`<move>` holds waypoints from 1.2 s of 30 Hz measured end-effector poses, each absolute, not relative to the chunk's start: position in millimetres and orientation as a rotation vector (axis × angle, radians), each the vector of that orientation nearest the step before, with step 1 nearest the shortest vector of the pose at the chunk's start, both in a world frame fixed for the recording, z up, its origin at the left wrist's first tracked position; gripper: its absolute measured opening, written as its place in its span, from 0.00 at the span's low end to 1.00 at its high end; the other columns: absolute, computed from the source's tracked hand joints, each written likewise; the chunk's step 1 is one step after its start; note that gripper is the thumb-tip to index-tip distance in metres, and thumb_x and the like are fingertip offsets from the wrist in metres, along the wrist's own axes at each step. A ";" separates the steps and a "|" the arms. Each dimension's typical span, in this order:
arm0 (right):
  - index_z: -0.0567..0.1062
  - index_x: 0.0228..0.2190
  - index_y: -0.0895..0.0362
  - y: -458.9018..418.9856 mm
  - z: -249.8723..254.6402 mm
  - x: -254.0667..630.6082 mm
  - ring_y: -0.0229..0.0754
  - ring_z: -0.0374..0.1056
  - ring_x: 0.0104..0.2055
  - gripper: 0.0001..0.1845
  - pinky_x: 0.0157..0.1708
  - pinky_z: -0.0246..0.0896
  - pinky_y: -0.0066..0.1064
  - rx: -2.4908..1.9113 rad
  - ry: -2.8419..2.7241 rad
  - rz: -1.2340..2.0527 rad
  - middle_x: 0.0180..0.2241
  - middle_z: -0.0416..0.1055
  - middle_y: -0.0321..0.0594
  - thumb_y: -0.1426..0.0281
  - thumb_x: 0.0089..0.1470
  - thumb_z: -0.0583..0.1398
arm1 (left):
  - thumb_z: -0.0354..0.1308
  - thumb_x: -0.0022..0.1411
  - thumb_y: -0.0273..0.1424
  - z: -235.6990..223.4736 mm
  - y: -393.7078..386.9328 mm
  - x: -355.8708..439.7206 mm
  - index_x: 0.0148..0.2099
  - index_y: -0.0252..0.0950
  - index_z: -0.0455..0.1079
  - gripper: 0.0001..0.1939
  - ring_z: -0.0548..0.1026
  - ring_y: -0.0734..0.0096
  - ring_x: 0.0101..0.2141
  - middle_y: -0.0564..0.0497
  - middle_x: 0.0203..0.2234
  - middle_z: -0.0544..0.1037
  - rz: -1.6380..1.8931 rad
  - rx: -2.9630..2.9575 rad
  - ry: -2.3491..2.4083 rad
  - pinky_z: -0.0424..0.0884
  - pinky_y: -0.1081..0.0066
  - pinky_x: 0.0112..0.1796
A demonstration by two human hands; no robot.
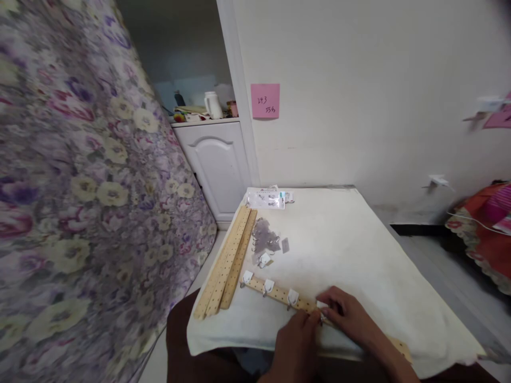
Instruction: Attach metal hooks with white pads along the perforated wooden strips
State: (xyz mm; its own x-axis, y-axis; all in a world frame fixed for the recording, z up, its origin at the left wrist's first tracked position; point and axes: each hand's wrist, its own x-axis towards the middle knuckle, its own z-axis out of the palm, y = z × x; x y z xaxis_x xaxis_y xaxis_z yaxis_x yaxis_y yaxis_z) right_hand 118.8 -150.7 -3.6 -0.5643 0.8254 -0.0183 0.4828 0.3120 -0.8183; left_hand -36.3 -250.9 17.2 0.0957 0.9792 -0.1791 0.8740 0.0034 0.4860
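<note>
R hand (351, 314) pinches white-tagged silver metal hook (321, 316) on long tan holed wooden strip (280, 293), near front of white cloth-covered surface (339, 239); L hand (297, 335) at strip, can't tell its grip. Prob. best: steady strip, keep hook square w/ holes.

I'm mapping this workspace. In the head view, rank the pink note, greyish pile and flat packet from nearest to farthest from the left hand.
1. Greyish pile: ahead and left of the left hand, on the table.
2. Flat packet: at the table's far end.
3. Pink note: on the wall, above the table.
</note>
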 end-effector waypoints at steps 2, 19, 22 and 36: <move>0.75 0.35 0.57 -150.4 -2.7 119.0 0.40 0.64 0.30 0.10 0.31 0.58 0.30 -1.161 -2.178 1.160 0.27 0.68 0.36 0.67 0.50 0.57 | 0.47 0.58 0.27 16.3 -250.5 -36.2 0.62 0.41 0.58 0.29 0.73 0.57 0.46 0.43 0.48 0.73 0.280 1.896 1.826 0.70 0.62 0.44; 0.75 0.31 0.57 -139.9 -12.2 117.5 0.39 0.63 0.30 0.07 0.30 0.56 0.29 -1.142 -2.074 1.387 0.27 0.71 0.36 0.70 0.46 0.60 | 0.46 0.61 0.27 8.6 -249.7 -37.5 0.61 0.43 0.59 0.26 0.73 0.57 0.43 0.44 0.45 0.73 0.303 1.929 1.829 0.70 0.63 0.41; 0.76 0.30 0.57 -140.8 -8.2 116.8 0.38 0.62 0.28 0.07 0.28 0.54 0.28 -1.137 -2.062 1.397 0.25 0.70 0.34 0.71 0.45 0.60 | 0.46 0.60 0.27 8.9 -249.9 -38.3 0.61 0.43 0.59 0.26 0.74 0.57 0.42 0.43 0.46 0.73 0.314 1.942 1.834 0.71 0.62 0.41; 0.74 0.39 0.57 -146.1 -4.0 133.4 0.42 0.67 0.34 0.15 0.36 0.62 0.33 -1.168 -1.945 1.385 0.30 0.72 0.37 0.64 0.49 0.58 | 0.45 0.60 0.25 -11.0 -254.7 -47.6 0.61 0.38 0.58 0.27 0.71 0.61 0.48 0.44 0.49 0.73 0.615 1.991 1.747 0.69 0.63 0.48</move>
State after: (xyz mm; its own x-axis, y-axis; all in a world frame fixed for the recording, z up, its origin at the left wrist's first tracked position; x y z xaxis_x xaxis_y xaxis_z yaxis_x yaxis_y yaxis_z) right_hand 133.4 -146.1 -4.0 -0.5213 0.8485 -0.0915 0.3642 0.1242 -0.9230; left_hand -47.6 -254.7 -11.0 0.1131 0.9921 0.0535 0.8067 -0.1231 0.5780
